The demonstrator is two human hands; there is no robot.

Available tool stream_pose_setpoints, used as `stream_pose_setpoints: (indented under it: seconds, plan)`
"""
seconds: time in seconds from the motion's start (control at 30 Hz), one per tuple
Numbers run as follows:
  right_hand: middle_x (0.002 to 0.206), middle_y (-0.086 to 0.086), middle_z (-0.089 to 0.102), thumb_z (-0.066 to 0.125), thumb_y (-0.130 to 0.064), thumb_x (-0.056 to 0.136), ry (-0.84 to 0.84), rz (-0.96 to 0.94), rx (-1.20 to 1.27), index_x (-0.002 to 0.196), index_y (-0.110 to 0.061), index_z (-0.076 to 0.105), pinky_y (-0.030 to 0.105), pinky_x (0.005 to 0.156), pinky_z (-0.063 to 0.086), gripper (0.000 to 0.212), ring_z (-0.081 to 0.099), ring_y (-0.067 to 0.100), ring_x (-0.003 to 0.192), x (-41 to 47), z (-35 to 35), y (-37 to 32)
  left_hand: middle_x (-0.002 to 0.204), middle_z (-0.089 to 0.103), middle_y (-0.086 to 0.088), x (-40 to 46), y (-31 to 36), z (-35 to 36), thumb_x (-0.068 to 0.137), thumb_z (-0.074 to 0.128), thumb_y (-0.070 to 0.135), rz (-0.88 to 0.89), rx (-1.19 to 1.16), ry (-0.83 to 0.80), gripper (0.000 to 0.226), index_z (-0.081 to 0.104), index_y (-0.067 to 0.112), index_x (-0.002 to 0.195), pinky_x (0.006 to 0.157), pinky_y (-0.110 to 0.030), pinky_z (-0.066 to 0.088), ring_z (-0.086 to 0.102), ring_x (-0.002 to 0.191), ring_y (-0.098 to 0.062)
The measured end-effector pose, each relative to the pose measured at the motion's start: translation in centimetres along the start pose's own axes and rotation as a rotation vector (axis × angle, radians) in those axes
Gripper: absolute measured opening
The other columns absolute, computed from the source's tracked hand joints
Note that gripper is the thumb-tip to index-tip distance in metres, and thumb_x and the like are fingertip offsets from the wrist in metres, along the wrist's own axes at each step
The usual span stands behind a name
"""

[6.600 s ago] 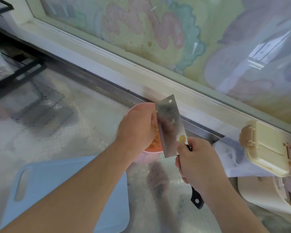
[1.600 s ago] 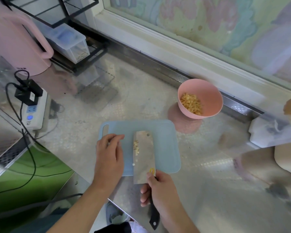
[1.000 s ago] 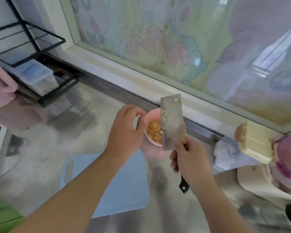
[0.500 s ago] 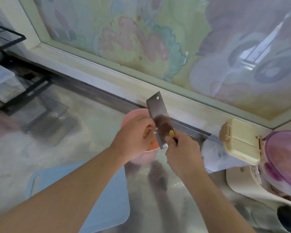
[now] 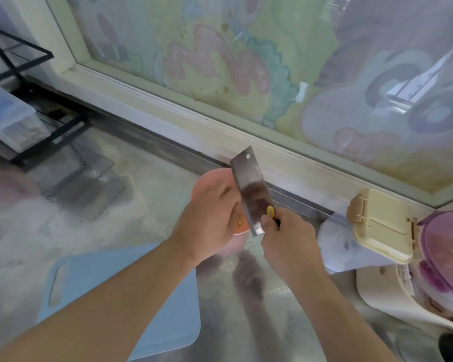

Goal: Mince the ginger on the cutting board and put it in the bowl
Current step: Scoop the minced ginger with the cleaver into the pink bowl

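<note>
I have the cleaver tipped up over the pink bowl, my right hand wrapped tight round its handle just below the blade. My left hand sits over the bowl, its fingers against the flat of the blade on the side facing the bowl; whether they are curled or straight I cannot tell, since the back of my hand covers them. The step in hand, as I judge it, is wiping the last ginger off the steel so it drops into the bowl. Only a sliver of orange-yellow shows in the bowl below my left hand; the rest is hidden. The blue cutting board lies on the worktop nearer me than the bowl, and what I can see of it looks bare.

To do this well I should keep the blade's lower edge inside the bowl's rim, slide my fingers along the flat away from the sharp edge, never across it, and hold the cleaver steady so nothing scatters past the bowl.
</note>
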State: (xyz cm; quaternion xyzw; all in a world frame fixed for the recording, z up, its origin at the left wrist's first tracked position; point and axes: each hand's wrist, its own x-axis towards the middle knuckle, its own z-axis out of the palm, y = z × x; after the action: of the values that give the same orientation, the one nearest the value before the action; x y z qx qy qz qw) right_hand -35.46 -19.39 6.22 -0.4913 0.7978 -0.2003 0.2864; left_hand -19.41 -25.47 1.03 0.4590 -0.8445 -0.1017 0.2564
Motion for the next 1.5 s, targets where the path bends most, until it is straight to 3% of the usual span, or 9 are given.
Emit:
stream_pose_setpoints:
  seconds: [0.13, 0.3, 0.43, 0.6, 0.8, 0.93, 1.1, 1.3, 1.5]
  plan:
    - [0.074, 0.0, 0.062, 0.043, -0.033, 0.102, -0.009, -0.012, -0.06, 0.076, -0.021, 0.051, 0.025, 0.047, 0.032, 0.03, 0.06, 0.018, 0.06, -0.5, -0.4, 0.1, 0.155, 0.045, -0.004, 1.2, 0.6, -1.2, 0.089, 0.043, 0.02, -0.044, 0.021, -0.061, 0.058, 0.053, 0.008, 0.144, 0.111, -0.037, 0.047, 0.047, 0.139, -0.023]
    - [0.074, 0.001, 0.06, 0.044, -0.034, 0.103, 0.01, 0.004, -0.078, 0.071, -0.023, 0.046, 0.029, 0.049, 0.028, 0.033, 0.053, 0.017, 0.062, -0.7, -0.9, 0.5, 0.132, 0.062, 0.002, -0.2, 0.0, -0.7, 0.089, 0.06, 0.019, -0.071, 0.179, -0.187, 0.042, 0.062, 0.018, 0.132, 0.105, -0.035, 0.05, 0.056, 0.125, -0.023]
    - [0.076, 0.002, 0.063, 0.044, -0.035, 0.102, -0.002, 0.01, -0.071, 0.074, -0.022, 0.048, 0.029, 0.05, 0.032, 0.031, 0.056, 0.019, 0.064, -0.6, -0.6, 0.8, 0.143, 0.056, 0.006, -0.6, -0.6, -0.5, 0.088, 0.058, 0.012, -0.003, 0.046, -0.175, 0.055, 0.056, 0.021, 0.142, 0.107, -0.037, 0.05, 0.052, 0.132, -0.02]
    - [0.073, 0.0, 0.067, 0.044, -0.037, 0.099, 0.016, 0.036, 0.036, 0.073, -0.022, 0.05, 0.034, 0.056, 0.049, 0.03, 0.065, 0.025, 0.065, -0.4, 0.1, 1.6, 0.11, 0.07, 0.008, -1.3, -1.3, -1.2, 0.093, 0.066, 0.015, 0.096, 0.006, -0.119, 0.016, 0.072, 0.021, 0.106, 0.101, -0.033, 0.047, 0.062, 0.107, -0.018]
    - [0.069, 0.007, 0.07, 0.047, -0.035, 0.097, 0.007, 0.074, 0.283, 0.082, -0.014, 0.056, 0.033, 0.053, 0.041, 0.028, 0.051, 0.014, 0.044, -1.7, 0.4, 1.8, 0.09, 0.067, 0.006, -2.9, -1.2, -3.4, 0.107, 0.05, 0.029, -0.257, -0.118, 0.064, 0.022, 0.067, 0.019, 0.098, 0.077, -0.04, 0.051, 0.06, 0.085, -0.02]
    - [0.065, 0.017, 0.067, 0.05, -0.032, 0.103, -0.104, 0.112, 0.501, 0.088, -0.004, 0.049, 0.029, 0.045, 0.032, 0.031, 0.041, 0.022, 0.045, -4.4, 0.6, 1.9, 0.116, 0.061, 0.007, -7.3, -3.0, -4.0, 0.104, 0.051, 0.023, -0.548, -0.126, 0.115, 0.017, 0.063, 0.021, 0.116, 0.086, -0.039, 0.054, 0.06, 0.106, -0.016]
    - [0.055, 0.01, 0.055, 0.052, -0.026, 0.102, -0.284, 0.102, 0.507, 0.073, -0.008, 0.047, 0.034, 0.047, 0.035, 0.035, 0.044, 0.019, 0.048, -8.7, 3.4, 3.0, 0.164, 0.03, -0.006, -17.0, -5.3, -1.9, 0.1, 0.061, 0.032, -0.725, 0.07, -0.225, 0.061, 0.042, 0.012, 0.154, 0.122, -0.042, 0.034, 0.029, 0.151, -0.027]
    - [0.063, 0.011, 0.053, 0.054, -0.038, 0.096, -0.236, 0.129, 0.245, 0.073, -0.01, 0.045, 0.039, 0.062, 0.05, 0.037, 0.055, 0.019, 0.057, -12.2, 12.3, 4.9, 0.168, 0.021, -0.003, -21.3, -5.4, -0.6, 0.102, 0.06, 0.026, -0.721, -0.027, -0.195, 0.066, 0.033, 0.007, 0.159, 0.127, -0.038, 0.026, 0.024, 0.154, -0.021]
    - [0.071, -0.001, 0.053, 0.044, -0.031, 0.102, -0.144, 0.122, 0.19, 0.072, -0.017, 0.043, 0.038, 0.065, 0.042, 0.033, 0.049, 0.015, 0.064, -13.0, 15.7, 1.9, 0.167, 0.017, -0.003, -22.0, -6.0, -0.7, 0.105, 0.05, 0.03, -0.61, 0.009, -0.223, 0.064, 0.028, 0.007, 0.16, 0.126, -0.028, 0.016, 0.024, 0.154, -0.019]
